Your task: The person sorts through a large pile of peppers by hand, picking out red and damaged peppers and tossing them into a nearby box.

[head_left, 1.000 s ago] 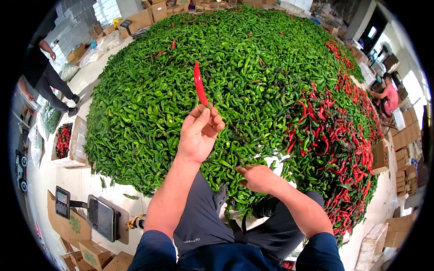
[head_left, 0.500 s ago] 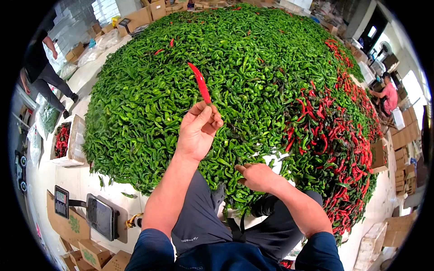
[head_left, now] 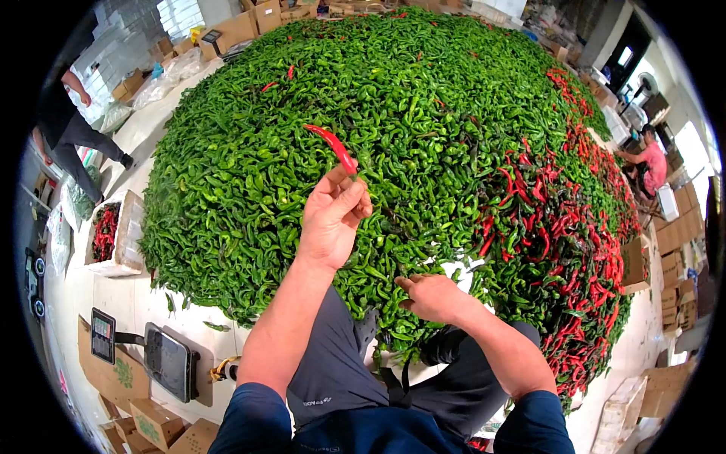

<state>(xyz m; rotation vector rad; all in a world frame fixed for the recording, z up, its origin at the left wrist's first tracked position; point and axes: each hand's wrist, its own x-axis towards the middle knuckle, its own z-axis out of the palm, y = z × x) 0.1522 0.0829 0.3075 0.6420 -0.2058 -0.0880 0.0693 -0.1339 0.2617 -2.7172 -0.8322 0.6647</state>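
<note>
Held up in front of the pile is a single red chili pepper (head_left: 333,145), its stem end pinched between the thumb and fingers of my left hand (head_left: 333,216). The pepper's tip leans up and to the left. My right hand (head_left: 435,297) lies low over the near edge of the green peppers (head_left: 287,159), fingers pointing left and slightly apart. I see nothing in that hand, though the undersides of its fingers are hidden. To its right, many red peppers (head_left: 544,238) are mixed in with green and dark ones.
A white foam box (head_left: 132,234) of red peppers stands left of the pile. Nearer are a scale (head_left: 170,363) and cardboard boxes (head_left: 155,425). One person (head_left: 83,129) is on their feet at the far left; another person (head_left: 652,160) sits at the right. More cartons (head_left: 684,216) line the right side.
The red chili pepper has tipped further left and lower as my left hand turned it. My right hand has barely moved. The person at the left has shifted their legs.
</note>
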